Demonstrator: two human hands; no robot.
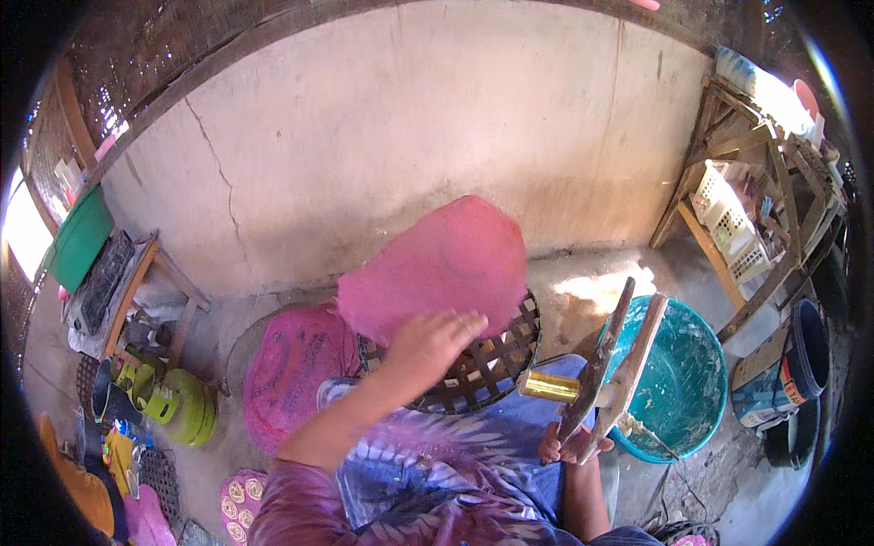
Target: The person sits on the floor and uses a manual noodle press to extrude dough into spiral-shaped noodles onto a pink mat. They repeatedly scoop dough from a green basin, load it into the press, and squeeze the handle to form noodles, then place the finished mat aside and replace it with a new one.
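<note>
My left hand (431, 348) lies across the near edge of a rounded pink mat (437, 264), fingers close together on its upper face and the thumb hidden. Tilted up toward the wall, the mat covers the far part of a dark woven basket (473, 373) between my knees. My right hand (572, 446) grips the lower end of a wooden hand press (614, 364) with two long bars. A gold-coloured cylinder (551, 387) sticks out from the press toward the basket. Some pale paste (633, 425) clings to the press's other side.
A teal basin (678, 382) with pale residue stands to my right. Beyond it are dark buckets (806, 350) and a wooden rack (728, 136). Left of the basket lie other pink mats (296, 378); one (242, 500) bears pale coils. A green gas cylinder (187, 409) stands further left.
</note>
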